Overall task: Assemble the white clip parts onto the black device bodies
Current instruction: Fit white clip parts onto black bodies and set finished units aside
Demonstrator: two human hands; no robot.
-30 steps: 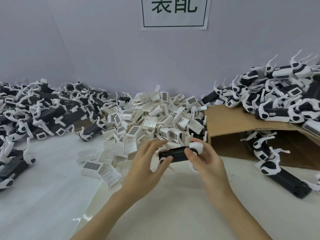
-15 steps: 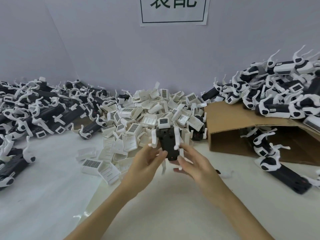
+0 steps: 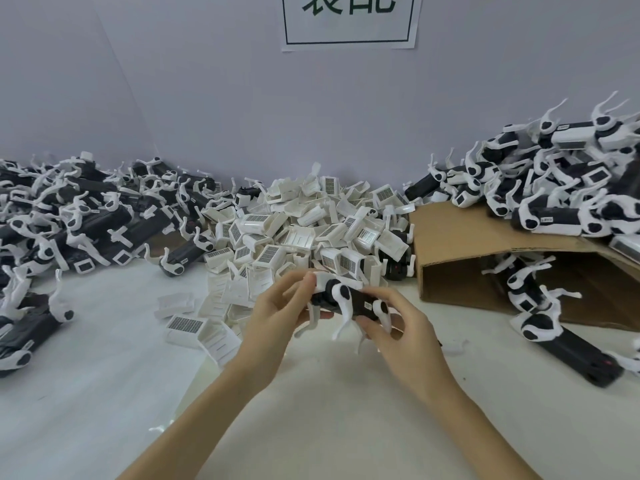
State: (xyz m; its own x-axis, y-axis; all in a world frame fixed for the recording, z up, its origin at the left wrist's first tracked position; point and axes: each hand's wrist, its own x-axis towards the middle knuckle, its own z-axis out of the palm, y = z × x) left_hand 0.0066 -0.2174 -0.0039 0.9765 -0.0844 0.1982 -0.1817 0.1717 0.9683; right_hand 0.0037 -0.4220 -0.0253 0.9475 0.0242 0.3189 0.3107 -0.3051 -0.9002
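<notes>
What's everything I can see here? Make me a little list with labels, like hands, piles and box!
left hand: grips one end of the black device
right hand: grips the other end
black device: held above the table, lying sideways, white legs hanging down
middle pile: loose white clip parts
left pile: black devices with white bits
right pile: more black and white devices, on top of the cardboard box
cardboard box: lies on its side, open, devices inside
wall sign: paper, partly cut off

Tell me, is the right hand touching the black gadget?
Touching. In the head view the right hand has thumb and fingers curled round the end of the black gadget.
</notes>
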